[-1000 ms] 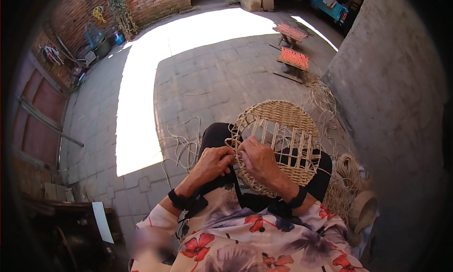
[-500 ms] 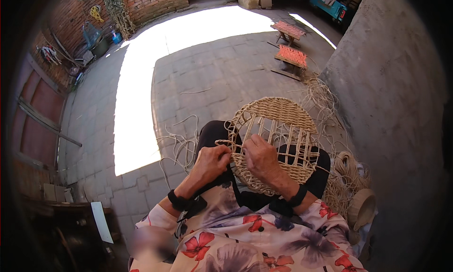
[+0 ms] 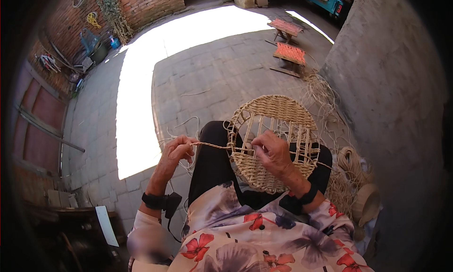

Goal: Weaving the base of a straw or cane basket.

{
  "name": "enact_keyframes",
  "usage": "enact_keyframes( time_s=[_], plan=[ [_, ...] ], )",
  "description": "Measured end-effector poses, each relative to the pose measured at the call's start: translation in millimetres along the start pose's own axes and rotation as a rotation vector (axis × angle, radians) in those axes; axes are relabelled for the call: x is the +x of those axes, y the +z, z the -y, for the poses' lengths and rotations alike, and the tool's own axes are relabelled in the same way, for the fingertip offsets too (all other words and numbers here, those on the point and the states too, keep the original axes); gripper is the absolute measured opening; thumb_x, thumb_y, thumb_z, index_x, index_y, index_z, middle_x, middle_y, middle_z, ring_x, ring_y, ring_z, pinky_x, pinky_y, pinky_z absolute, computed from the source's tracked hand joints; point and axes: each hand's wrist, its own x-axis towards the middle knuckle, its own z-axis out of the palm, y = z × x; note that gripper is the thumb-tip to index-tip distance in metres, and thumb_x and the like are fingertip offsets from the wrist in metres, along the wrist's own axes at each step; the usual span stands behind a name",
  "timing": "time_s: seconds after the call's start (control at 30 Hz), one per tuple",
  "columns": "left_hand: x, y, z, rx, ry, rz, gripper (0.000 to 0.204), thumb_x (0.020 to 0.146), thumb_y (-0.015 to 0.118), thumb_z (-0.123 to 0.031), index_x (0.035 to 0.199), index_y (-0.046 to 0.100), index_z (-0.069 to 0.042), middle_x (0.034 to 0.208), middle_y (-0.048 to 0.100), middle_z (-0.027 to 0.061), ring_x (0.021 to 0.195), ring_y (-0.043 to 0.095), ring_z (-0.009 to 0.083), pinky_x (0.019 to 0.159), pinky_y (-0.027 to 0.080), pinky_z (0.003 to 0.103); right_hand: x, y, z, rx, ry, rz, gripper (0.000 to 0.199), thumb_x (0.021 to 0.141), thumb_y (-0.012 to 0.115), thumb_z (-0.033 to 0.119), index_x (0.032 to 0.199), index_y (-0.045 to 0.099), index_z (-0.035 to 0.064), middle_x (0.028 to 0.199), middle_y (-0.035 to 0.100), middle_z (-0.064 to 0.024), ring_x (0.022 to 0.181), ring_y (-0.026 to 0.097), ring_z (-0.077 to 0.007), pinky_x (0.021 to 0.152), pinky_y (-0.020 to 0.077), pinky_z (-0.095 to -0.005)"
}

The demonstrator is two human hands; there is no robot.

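Straw-coloured panel (image 3: 284, 104): round, part-woven; lies across both legs (image 3: 206, 161), seemingly because they give it a steady rest.
Left hand (image 3: 177, 150): fingers clamped on the cord (image 3: 211, 145), drawn straight out past the panel's left rim, likely for tension.
Right hand (image 3: 272, 152): fingers curled over the panel's open middle, probably bracing it; cannot tell whether they pinch a strand.
Rope coil (image 3: 348, 159): beside the right leg, presumably for easy reach.
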Motion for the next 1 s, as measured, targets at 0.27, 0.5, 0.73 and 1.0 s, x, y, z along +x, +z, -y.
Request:
enact_keyframes(
  time_s=[0.27,0.5,0.73,1.0],
  plan=[
    [16.6,50.3,-31.3,-0.898,-0.008,0.267,0.013,0.100,0.055,-0.017,0.096,0.058,-0.005,0.111,0.067,0.0138,0.092,0.070,0.0178,0.082,0.058,0.033,-4.1,8.2,2.9,-0.307,-0.135,0.140,0.028,0.071,0.067,0.003,0.099,0.065,0.0049,0.088,0.054,-0.0122,0.086,0.061,-0.0314,0.069,0.0523,-0.0431],
    [12.4,73.1,-37.0,-0.064,0.076,0.113,0.013,0.091,0.068,-0.006,0.103,0.069,-0.002,0.092,0.070,0.0102,0.079,0.069,0.0172,0.071,0.056,0.030,-2.5,8.7,-13.3,-0.179,0.019,0.057,0.030,0.078,0.063,0.004,0.107,0.065,0.0037,0.091,0.056,-0.0151,0.085,0.062,-0.0360,0.071,0.0518,-0.0466],
    [13.4,93.5,-43.8,0.702,0.500,-0.103,0.004,0.081,0.068,-0.006,0.085,0.067,-0.004,0.077,0.061,0.0140,0.068,0.064,0.0337,0.062,0.052,0.043,-0.5,5.8,-22.7,-0.074,0.059,0.087,0.022,0.082,0.061,0.009,0.103,0.066,0.0055,0.088,0.060,-0.0152,0.082,0.063,-0.0374,0.072,0.0511,-0.0476],
    [29.6,119.1,-44.2,0.915,0.691,-0.047,0.005,0.077,0.067,-0.003,0.081,0.066,-0.005,0.073,0.060,0.0149,0.063,0.063,0.0363,0.058,0.050,0.046,-1.0,4.8,-24.0,-0.013,0.035,0.042,0.015,0.082,0.062,0.010,0.096,0.067,0.0061,0.086,0.062,-0.0138,0.081,0.064,-0.0365,0.070,0.0513,-0.0469]
  ],
)
